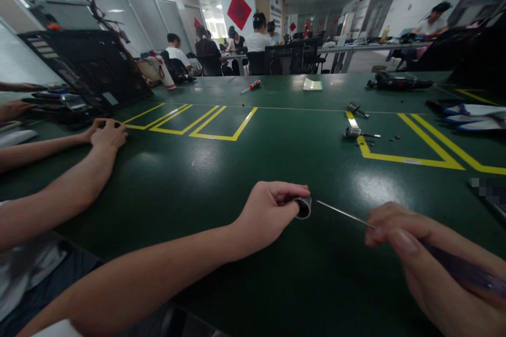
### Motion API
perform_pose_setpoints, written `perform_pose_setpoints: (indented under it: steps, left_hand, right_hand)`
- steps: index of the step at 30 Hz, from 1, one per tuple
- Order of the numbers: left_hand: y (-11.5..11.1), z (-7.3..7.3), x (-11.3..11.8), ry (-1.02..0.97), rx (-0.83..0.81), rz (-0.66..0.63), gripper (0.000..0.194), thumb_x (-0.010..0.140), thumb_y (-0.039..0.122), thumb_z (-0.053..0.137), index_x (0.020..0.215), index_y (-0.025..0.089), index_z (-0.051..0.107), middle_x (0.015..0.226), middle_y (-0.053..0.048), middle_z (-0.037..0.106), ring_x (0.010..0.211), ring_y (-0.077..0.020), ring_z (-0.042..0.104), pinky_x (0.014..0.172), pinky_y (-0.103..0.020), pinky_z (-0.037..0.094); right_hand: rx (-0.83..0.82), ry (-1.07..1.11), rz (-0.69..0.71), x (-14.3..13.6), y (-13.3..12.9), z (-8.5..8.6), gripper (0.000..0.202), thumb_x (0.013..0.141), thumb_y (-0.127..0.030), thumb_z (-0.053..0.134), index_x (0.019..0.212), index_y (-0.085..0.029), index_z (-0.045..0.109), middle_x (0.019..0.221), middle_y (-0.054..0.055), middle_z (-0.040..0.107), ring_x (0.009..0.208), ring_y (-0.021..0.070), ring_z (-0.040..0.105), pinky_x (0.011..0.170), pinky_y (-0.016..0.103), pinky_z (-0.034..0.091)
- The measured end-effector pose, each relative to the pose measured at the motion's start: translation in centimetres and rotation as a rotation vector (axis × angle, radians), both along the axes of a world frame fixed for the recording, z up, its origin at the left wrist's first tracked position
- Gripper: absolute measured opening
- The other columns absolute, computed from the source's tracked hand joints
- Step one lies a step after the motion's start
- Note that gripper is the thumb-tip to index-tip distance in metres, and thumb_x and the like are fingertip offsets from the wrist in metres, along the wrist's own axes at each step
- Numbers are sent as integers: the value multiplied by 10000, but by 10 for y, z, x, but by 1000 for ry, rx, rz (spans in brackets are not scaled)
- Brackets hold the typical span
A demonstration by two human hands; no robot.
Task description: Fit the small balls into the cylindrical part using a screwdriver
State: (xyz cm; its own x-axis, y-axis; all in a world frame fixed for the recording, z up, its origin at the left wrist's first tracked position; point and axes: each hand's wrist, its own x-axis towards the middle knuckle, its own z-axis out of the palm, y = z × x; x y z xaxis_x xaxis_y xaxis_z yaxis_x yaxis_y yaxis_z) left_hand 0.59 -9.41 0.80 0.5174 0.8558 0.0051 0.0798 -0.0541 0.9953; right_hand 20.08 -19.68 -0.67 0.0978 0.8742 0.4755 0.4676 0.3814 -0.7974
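Left hand (272, 210) pinching a small metal cylinder (303, 207) just above the green tabletop (205, 168), fingers closed around it. Right hand (399, 234) gripping a screwdriver (454, 266), thin shaft tip just right of the cylinder, perhaps not touching. 2 similar cylinders (353, 132) well beyond.

Two metal cylinders (353, 132) (352, 107) on the table, one red-handled screwdriver (252, 86), one green pad (312, 84).

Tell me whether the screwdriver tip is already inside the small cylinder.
No: the screwdriver tip stops just right of the small cylinder held by the left hand.
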Motion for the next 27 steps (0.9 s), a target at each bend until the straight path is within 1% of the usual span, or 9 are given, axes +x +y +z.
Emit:
perform_pose_setpoints:
  steps: [3,5,8,10,13,15,20,27]
  left_hand:
    - [-1,-2,0,-8,30,7,251,718,31,554,885,143,705,1049,-67,690,970,-172,650,894,-323,534]
    - [-1,-4,0,-18,54,3,249,718,35,555,885,145,704,1042,-65,693,964,-171,652,884,-317,540]
    - [-3,-8,1,-18,96,6,256,713,49,566,910,143,699,1042,-69,692,960,-176,654,865,-310,549]
    - [-5,-9,2,-6,119,16,262,706,45,564,915,132,696,1044,-79,690,956,-180,655,859,-308,552]
    - [-8,-8,4,8,127,36,269,693,25,549,903,109,695,1032,-100,691,944,-184,660,857,-308,552]
    - [-9,-6,5,6,123,45,269,690,21,542,899,99,693,1025,-109,692,943,-187,661,858,-308,551]
    - [-11,-5,8,11,105,49,280,686,15,531,909,83,687,1019,-122,693,917,-190,669,843,-309,557]
    - [-11,-7,6,25,160,36,257,695,23,522,883,85,686,987,-114,700,886,-179,674,794,-276,566]
  right_hand:
    - [34,-65,85,-1,-3,2,129,863,-232,484,852,-275,605,861,0,635,868,174,604,645,222,500]
    - [80,-134,126,-3,-3,6,125,860,-216,485,877,-274,595,854,0,640,858,175,613,663,236,507]
    - [174,-323,220,-8,-2,13,97,839,-210,517,894,-265,576,803,-3,650,800,164,634,656,236,518]
    - [243,-446,249,-13,0,16,106,827,-187,527,902,-255,559,766,-5,654,768,153,643,643,226,520]
    - [319,-563,204,-20,1,18,134,811,-132,519,894,-235,535,759,11,667,764,155,648,657,235,521]
    - [342,-591,169,-23,2,18,132,809,-115,508,873,-229,524,753,18,668,760,158,649,672,246,522]
    - [330,-592,171,-27,4,19,122,828,-113,480,866,-217,531,718,15,644,726,145,644,688,246,521]
    - [355,-593,170,-24,2,16,126,819,-110,494,865,-214,547,746,21,655,760,153,636,712,253,516]
